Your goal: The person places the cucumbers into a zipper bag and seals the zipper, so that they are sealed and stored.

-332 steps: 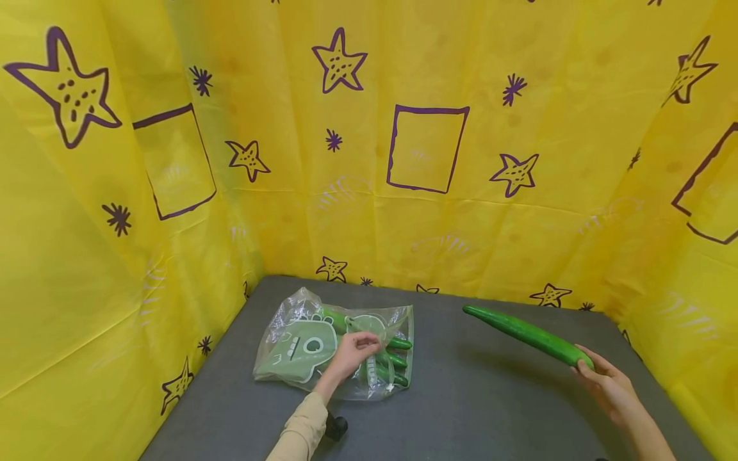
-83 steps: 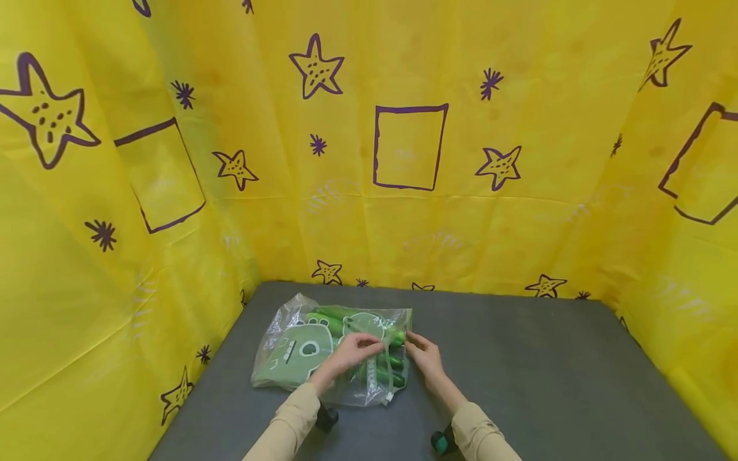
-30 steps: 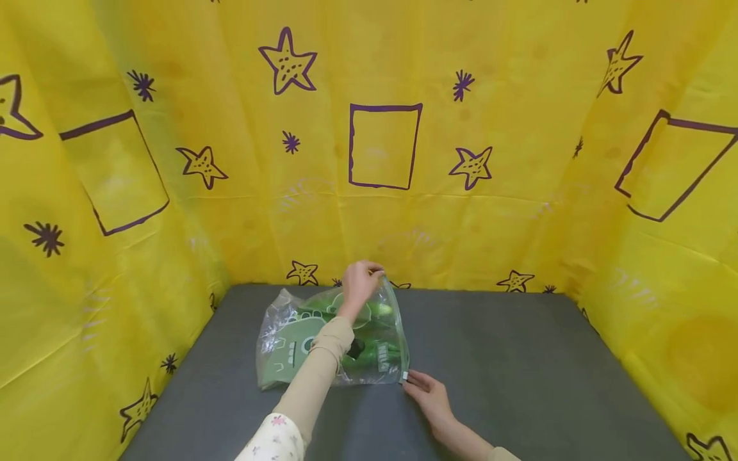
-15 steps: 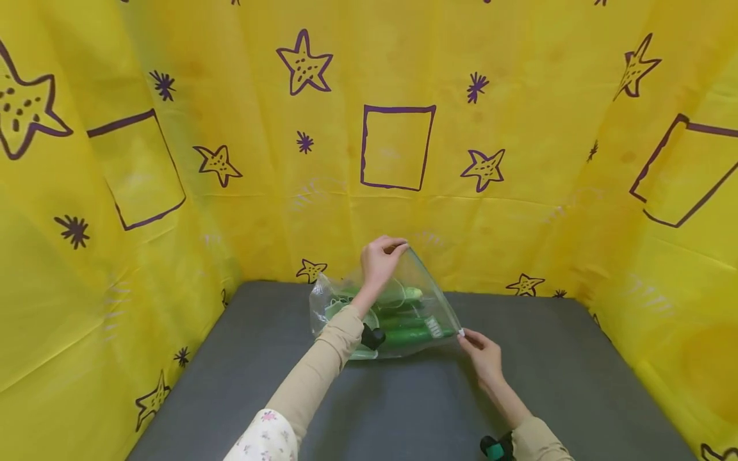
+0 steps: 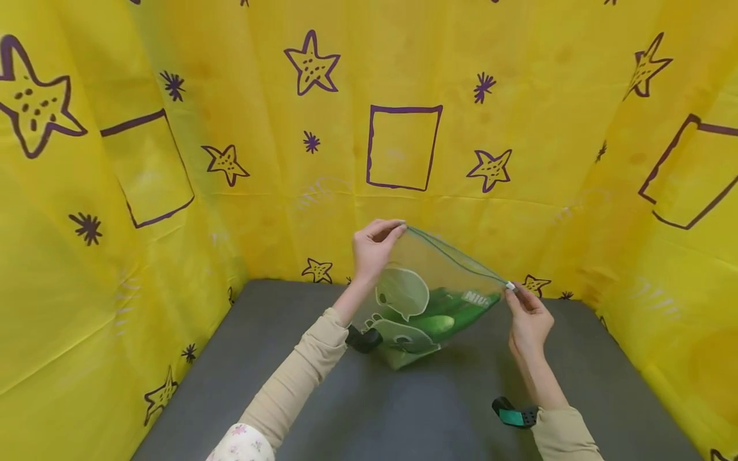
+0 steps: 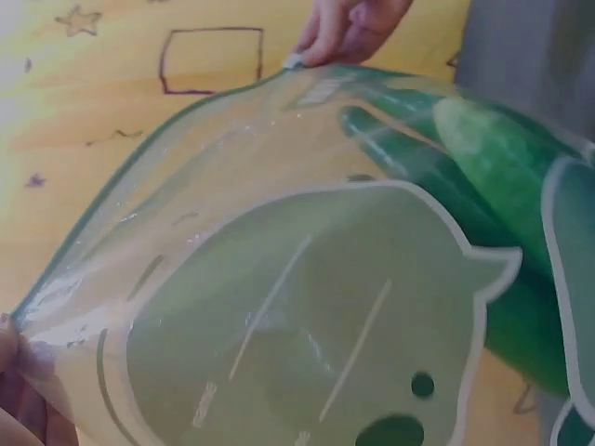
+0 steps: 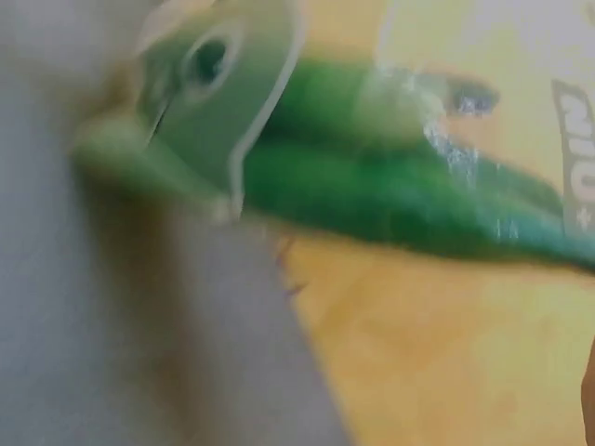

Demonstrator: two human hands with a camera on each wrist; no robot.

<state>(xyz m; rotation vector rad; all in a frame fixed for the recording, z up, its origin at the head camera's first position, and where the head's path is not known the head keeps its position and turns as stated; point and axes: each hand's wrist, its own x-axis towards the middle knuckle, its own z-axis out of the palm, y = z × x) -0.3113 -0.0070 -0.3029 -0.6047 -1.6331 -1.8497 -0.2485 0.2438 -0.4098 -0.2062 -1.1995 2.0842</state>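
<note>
A clear plastic zip bag (image 5: 403,288) with green cartoon prints hangs tilted between my hands. Several cucumbers (image 5: 461,314) lie inside, slid toward its lower right. My left hand (image 5: 373,251) pinches the upper left corner of the zip edge. With thumb and fingers, my right hand (image 5: 529,320) grips the other end, right at the white slider (image 5: 510,286). The zip strips stand slightly apart along the middle of the edge. In the left wrist view the cucumbers (image 6: 465,167) show through the film beside a pale green print. The right wrist view shows the cucumbers (image 7: 372,186) blurred.
A dark grey table (image 5: 438,416) lies under the bag. Yellow curtains (image 5: 288,211) printed with purple stars and squares close in the back and both sides. A black wrist camera (image 5: 364,338) sits on the left wrist, another black device (image 5: 513,415) with a green patch on the right.
Earlier a cucumber in my right hand was beside the bag; later it was out of that hand. Both hands then took the zip edge and raised the bag up and rightward, tilting it.
</note>
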